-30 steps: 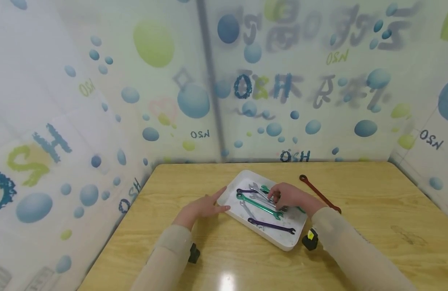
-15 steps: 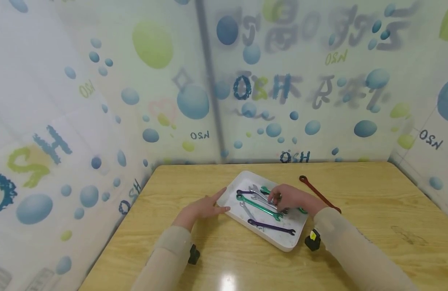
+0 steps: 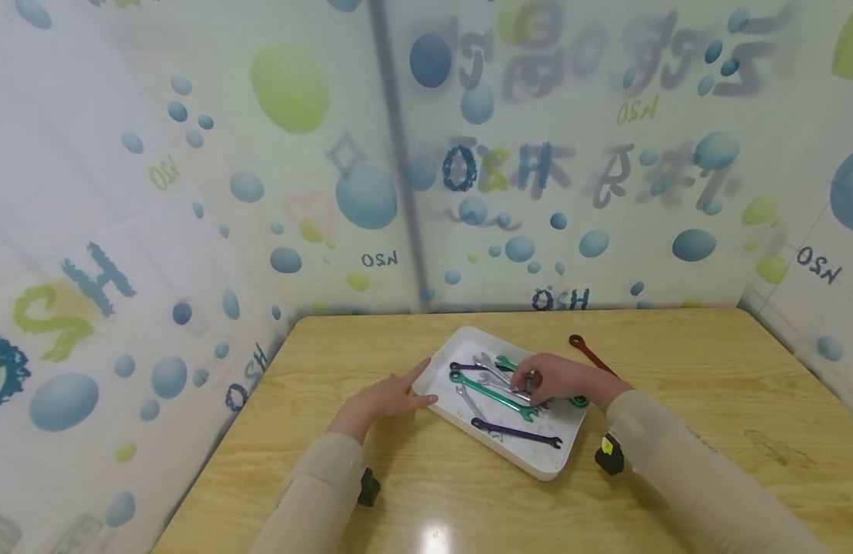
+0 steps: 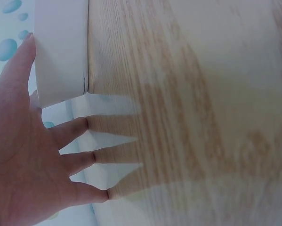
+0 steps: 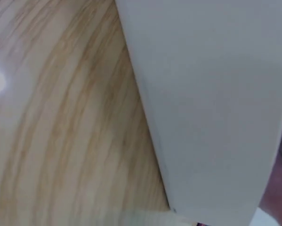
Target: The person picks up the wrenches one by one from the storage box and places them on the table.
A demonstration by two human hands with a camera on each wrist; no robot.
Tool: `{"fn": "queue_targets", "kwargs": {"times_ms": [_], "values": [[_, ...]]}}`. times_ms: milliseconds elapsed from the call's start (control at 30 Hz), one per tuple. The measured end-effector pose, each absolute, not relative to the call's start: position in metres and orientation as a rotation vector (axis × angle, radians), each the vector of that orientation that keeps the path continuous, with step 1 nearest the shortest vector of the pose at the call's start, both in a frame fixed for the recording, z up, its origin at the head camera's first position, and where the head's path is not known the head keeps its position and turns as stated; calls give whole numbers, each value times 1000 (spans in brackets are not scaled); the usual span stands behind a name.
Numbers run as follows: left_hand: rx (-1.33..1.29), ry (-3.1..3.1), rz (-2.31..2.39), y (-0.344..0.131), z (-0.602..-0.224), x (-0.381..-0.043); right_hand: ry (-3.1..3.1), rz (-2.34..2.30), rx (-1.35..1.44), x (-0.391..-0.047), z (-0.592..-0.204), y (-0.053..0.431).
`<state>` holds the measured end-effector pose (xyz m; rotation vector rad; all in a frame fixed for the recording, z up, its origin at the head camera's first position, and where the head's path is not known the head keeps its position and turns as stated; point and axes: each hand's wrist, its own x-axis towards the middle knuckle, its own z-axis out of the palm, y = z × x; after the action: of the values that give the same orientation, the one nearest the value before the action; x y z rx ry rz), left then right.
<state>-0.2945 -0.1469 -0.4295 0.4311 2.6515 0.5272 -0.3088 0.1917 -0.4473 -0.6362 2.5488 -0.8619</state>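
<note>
Silver open-ended wrench (image 3: 497,371) in tray (image 3: 509,454) overlapped by curled right hand (image 3: 556,375), grip cannot be told; left corner touched by spread left hand (image 3: 386,397).

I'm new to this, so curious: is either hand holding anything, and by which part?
The left hand merely touches the white tray at its left corner; whether the right hand grips a silver wrench can't be told.
</note>
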Motion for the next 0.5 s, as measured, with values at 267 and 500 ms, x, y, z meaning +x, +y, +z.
{"fn": "queue_targets", "kwargs": {"times_ms": [267, 500], "values": [[424, 2654, 540, -148, -430, -297, 2570, -780, -653, -309, -442, 190], [415, 2656, 541, -146, -431, -293, 2594, -751, -592, -297, -439, 187]]}}
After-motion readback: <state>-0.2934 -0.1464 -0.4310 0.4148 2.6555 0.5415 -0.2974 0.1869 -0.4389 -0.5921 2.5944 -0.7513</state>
